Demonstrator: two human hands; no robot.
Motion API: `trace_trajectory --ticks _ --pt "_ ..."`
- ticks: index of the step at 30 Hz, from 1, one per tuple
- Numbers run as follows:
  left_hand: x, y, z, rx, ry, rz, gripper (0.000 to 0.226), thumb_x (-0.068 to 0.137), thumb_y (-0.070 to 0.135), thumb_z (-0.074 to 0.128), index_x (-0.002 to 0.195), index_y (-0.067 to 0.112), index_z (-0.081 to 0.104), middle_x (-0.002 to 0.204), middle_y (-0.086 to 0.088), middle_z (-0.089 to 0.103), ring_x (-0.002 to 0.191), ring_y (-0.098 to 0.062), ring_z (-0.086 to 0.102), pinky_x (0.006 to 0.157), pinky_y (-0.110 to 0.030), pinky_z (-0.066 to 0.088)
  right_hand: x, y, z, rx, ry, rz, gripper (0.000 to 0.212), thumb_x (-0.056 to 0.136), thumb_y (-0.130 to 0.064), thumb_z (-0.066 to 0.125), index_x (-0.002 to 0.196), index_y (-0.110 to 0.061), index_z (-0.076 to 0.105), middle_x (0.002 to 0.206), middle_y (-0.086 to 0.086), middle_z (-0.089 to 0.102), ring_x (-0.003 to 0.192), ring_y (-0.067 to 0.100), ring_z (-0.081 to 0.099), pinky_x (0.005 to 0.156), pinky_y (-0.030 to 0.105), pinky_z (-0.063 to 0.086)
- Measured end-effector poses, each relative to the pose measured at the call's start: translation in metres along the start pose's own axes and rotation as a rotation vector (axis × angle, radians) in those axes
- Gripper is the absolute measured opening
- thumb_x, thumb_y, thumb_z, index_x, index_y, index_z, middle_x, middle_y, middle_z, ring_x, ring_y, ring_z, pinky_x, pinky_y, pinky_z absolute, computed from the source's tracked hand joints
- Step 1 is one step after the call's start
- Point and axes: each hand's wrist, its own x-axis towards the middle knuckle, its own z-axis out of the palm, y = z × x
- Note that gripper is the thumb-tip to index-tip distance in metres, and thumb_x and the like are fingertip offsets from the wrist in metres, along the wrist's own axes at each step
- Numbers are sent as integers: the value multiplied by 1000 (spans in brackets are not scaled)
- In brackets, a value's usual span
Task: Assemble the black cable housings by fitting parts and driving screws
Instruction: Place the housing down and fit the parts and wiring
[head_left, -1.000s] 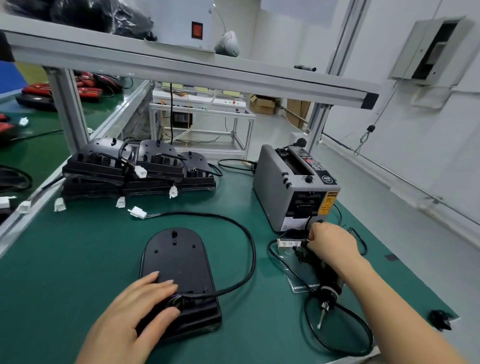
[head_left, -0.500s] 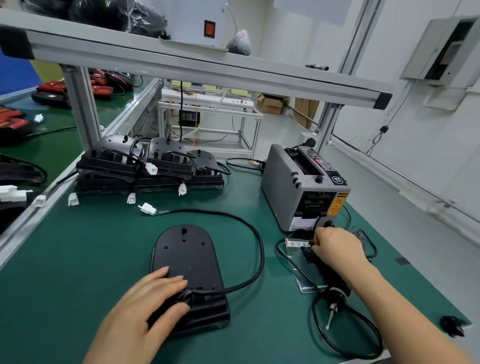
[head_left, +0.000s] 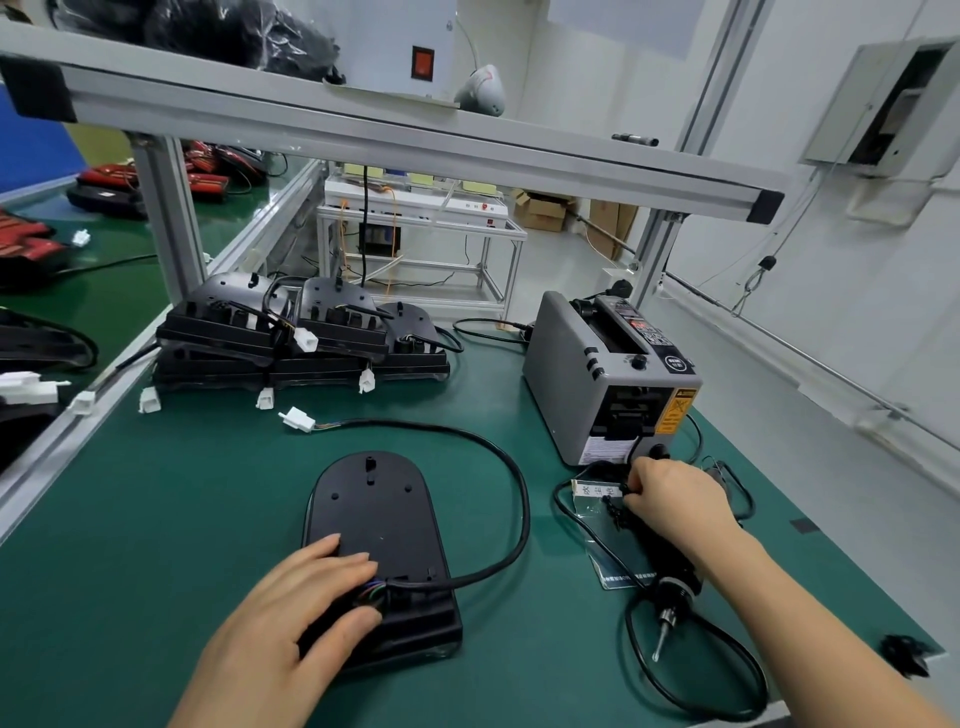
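A black cable housing (head_left: 374, 509) lies flat on the green mat in front of me. Its black cable (head_left: 519, 519) loops right and back to a white connector (head_left: 297, 418). My left hand (head_left: 291, 623) rests on the housing's near end, fingers on top and thumb by the cable entry. To the right, my right hand (head_left: 675, 499) is curled over a small pile of black screws (head_left: 615, 514) on a clear bag (head_left: 608, 556), its fingertips pinching at them. An electric screwdriver (head_left: 670, 592) lies under my right wrist, bit pointing toward me.
A grey tape dispenser (head_left: 582, 379) stands just behind my right hand. Several more black housings (head_left: 291, 332) with white connectors are stacked at the back left. The screwdriver's cord (head_left: 727, 691) loops near the front edge, and a small black part (head_left: 904, 652) lies at the far right.
My view has shifted a little. Both hands stay where they were, the left on the housing and the right at the screws.
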Motion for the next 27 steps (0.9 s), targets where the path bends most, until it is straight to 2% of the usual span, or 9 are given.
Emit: trace_trajectory --ticks 8,14,18,22,23,25,27 --pt "0 2 -1 -3 -5 5 26 75 51 60 101 49 65 114 47 50 123 21 32 91 -22 37 -4 -2 3 -28 102 15 16 88 -19 46 102 -17 54 92 0 65 84 23 62 62 30 46" --pt "1 2 -1 1 -9 8 30 72 53 58 101 50 64 115 47 50 124 21 32 90 -23 38 -7 0 1 56 166 17 22 92 -24 45 106 -19 61 100 1 62 92 22 60 71 32 49" --pt "3 2 -3 15 -23 11 42 69 69 43 102 51 63 115 47 49 124 20 33 91 -23 37 -13 -7 -12 181 233 50 15 92 -22 46 99 -18 58 90 0 64 75 21 56 64 32 46" --pt "7 4 -7 29 -30 23 32 71 66 49 98 54 63 112 46 51 119 20 36 89 -19 37 -28 -31 -34 489 162 -18 4 91 -26 56 87 -25 56 82 -7 65 75 16 59 67 29 45" --pt "9 5 -9 27 -27 23 27 74 64 52 97 55 63 110 46 52 117 20 38 89 -18 38 -34 -41 -39 621 127 -40 9 89 -26 61 83 -29 55 80 -11 64 75 11 59 67 27 44" --pt "14 8 -12 24 -19 21 15 82 58 59 96 55 62 108 44 53 112 17 43 88 -17 38 -49 -64 -49 922 39 -73 18 84 -19 69 77 -31 58 75 -13 64 71 6 59 68 24 47" --pt "21 13 -13 33 -2 41 18 81 47 58 97 50 66 105 39 56 106 11 47 85 -17 40 -62 -89 -54 1200 -53 -117 21 82 -5 70 76 -25 63 70 -9 65 65 7 59 67 24 50"
